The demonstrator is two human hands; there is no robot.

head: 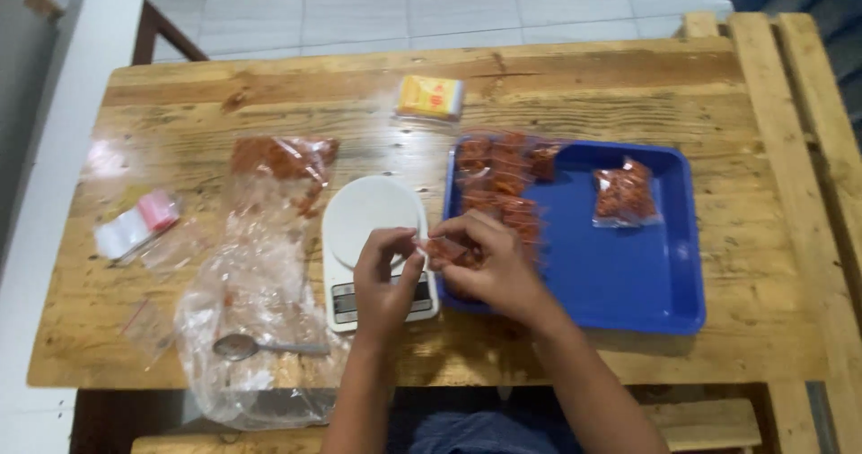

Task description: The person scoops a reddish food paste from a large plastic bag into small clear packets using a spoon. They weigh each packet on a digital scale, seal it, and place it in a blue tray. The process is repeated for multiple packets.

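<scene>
1. Left hand (382,279) and right hand (489,265) meet at centre frame, each grip pinched on one small packet (442,250) of orange-red snack.
2. The packet sits above the white scale (364,216), beside the blue tray (628,283).
3. A spoon (242,346) lies on a big plastic bag (260,310), lower left of the tabletop (162,122).

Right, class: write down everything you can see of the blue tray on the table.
The blue tray is a shallow rectangular dish with rounded corners and a raised rim, seemingly plastic. It lies flat on the wooden table, right of the white scale. A cluster of small clear packets of reddish-orange contents sits in its far-left part, and one separate packet lies near its far-right. The right hand is over its near-left corner, hiding it.
</scene>
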